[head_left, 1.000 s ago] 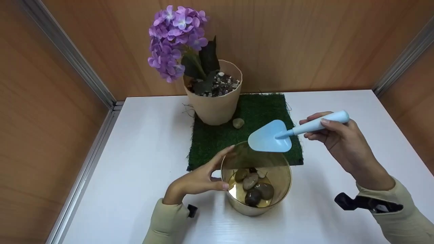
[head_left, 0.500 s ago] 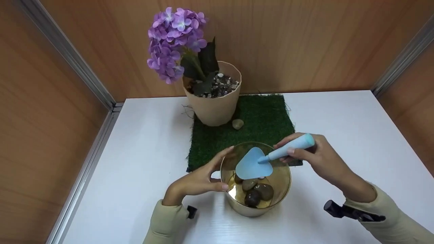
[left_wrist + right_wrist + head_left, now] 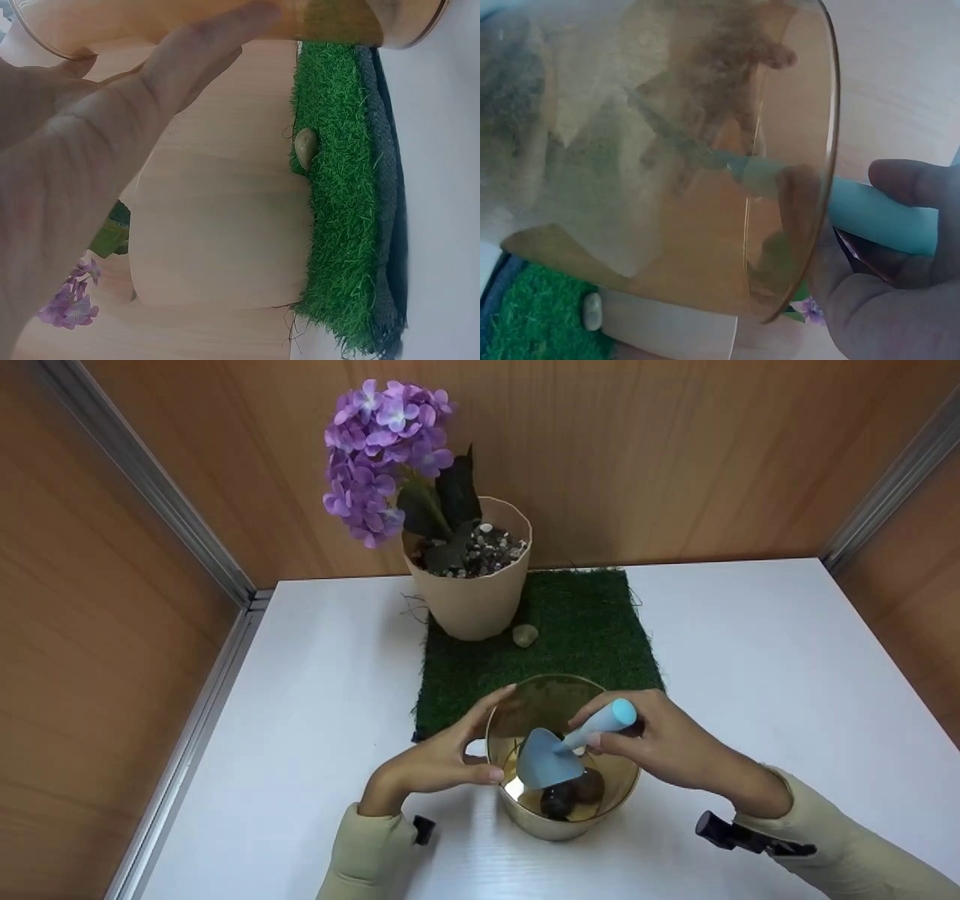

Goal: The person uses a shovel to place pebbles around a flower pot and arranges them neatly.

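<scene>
My left hand (image 3: 442,754) grips the left side of a round, see-through amber container (image 3: 551,830), its thumb at the front and its fingers farther back. Dark, smooth stones (image 3: 557,801) lie on the container's floor, partly hidden. My right hand (image 3: 671,742) holds the handle of a light blue garden trowel (image 3: 550,761) over the container's right rim. The trowel's blade points down and left inside, above the stones. The right wrist view shows the trowel handle (image 3: 885,217) between thumb and fingers, the blade blurred behind the amber wall. Whether the blade touches a stone I cannot tell.
Behind the container lies a green artificial grass mat (image 3: 585,622) on the white table (image 3: 322,675). A beige pot (image 3: 469,604) with a purple flower (image 3: 382,457) stands there, a pale stone (image 3: 525,635) beside it. Wood panels (image 3: 675,457) enclose the back and sides.
My right hand has brought the trowel left and down, from above the container's far rim into the container. The left hand and the container have stayed in place.
</scene>
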Tool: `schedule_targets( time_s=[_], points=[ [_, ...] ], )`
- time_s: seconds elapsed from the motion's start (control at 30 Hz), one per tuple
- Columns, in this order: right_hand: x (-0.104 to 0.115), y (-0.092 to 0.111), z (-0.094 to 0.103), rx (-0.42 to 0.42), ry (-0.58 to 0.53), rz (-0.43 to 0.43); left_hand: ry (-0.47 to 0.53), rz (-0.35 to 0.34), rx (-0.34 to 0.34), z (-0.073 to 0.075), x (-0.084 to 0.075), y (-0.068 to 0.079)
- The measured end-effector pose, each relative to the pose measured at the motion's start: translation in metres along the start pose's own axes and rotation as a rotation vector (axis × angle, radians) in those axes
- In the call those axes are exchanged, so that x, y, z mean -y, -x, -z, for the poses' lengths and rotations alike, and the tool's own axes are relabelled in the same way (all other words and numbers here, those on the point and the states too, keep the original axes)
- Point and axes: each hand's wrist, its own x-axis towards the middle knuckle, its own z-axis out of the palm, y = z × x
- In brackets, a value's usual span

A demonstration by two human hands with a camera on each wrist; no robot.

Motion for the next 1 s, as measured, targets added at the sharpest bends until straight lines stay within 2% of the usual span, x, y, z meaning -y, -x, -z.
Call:
schedule_targets(
  time_s=[0.2,0.43,0.7,0.87,1.0],
  points=[
    [-0.003,-0.003,-0.011,0.043,0.091,-0.007,0.003,-0.009,0.009,0.000,0.001,0.001],
    [-0.003,-0.006,-0.023,0.130,0.152,-0.015,0.017,-0.014,0.011,0.000,0.001,0.000],
    [-0.002,-0.009,-0.029,0.194,0.239,-0.001,0.024,-0.018,0.015,0.000,0.001,0.000],
    [0.000,-0.010,-0.030,0.217,0.270,0.022,0.003,-0.009,0.011,0.001,0.000,0.000],
    [0.002,-0.009,-0.031,0.238,0.301,0.072,0.005,-0.024,0.014,0.001,0.000,0.001]
  ],
)
